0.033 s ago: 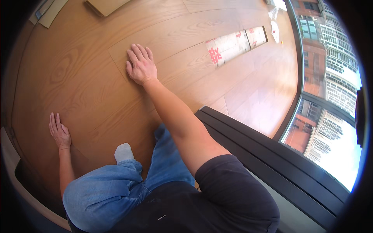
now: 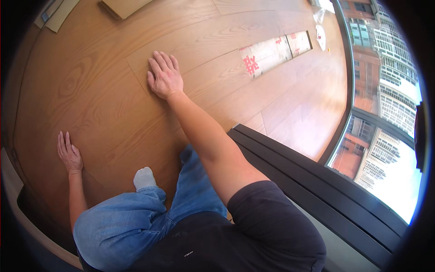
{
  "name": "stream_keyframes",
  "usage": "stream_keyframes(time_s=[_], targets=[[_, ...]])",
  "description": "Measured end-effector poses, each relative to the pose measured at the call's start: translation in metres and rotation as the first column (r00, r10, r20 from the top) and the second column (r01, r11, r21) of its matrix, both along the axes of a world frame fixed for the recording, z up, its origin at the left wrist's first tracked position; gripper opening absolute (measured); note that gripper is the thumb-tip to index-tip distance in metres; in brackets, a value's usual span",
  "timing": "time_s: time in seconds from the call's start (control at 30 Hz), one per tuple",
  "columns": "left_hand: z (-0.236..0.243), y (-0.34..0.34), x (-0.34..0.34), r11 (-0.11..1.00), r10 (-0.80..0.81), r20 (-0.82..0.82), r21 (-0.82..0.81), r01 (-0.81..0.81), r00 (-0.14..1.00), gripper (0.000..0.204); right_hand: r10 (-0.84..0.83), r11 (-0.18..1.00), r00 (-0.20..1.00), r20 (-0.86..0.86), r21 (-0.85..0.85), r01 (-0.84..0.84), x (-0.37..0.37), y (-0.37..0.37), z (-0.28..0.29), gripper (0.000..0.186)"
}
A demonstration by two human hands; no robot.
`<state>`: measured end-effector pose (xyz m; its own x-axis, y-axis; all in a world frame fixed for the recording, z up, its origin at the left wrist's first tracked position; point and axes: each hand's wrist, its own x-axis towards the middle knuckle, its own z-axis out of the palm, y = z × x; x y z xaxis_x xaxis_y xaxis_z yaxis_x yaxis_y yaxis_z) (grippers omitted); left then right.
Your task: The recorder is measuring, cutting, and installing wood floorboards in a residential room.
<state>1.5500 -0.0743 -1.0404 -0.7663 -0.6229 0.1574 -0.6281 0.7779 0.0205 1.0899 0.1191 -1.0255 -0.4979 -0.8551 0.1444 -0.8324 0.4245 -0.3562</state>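
My right hand [image 2: 166, 78] lies flat on the brown wood plank floor [image 2: 113, 118], near a seam between two boards. Its fingers are stretched out and nothing is under them that I can see. Farther left and nearer to me, my left hand [image 2: 70, 156] also rests on the boards, fingers extended and empty. Beyond my right hand, to the right, a long gap in the planks shows a pale underlayer [image 2: 267, 55] with red printing. A dark line crosses this strip towards its far end.
A black sill-like rail [image 2: 308, 181] runs along my right, by a window [image 2: 362, 149]. Pieces of board [image 2: 124, 7] lie at the far left. A white plastic piece [image 2: 320, 36] sits near the window. My socked foot [image 2: 144, 177] is between my arms.
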Motion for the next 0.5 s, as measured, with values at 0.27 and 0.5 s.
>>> stream_keyframes(time_s=[0.27,0.5], targets=[[0.0016,-0.0009,0.0023,1.0,-0.01,-0.008,-0.001,0.01,1.0,0.058,0.005,1.0,1.0,-0.02,-0.03,-0.006,0.002,-0.0008,0.0018,0.047],[0.0037,-0.0004,-0.0002,1.0,-0.012,0.003,-0.001,0.012,1.0,0.058,0.005,1.0,1.0,-0.019,0.003,-0.005,0.0004,-0.0009,-0.0003,0.05]])
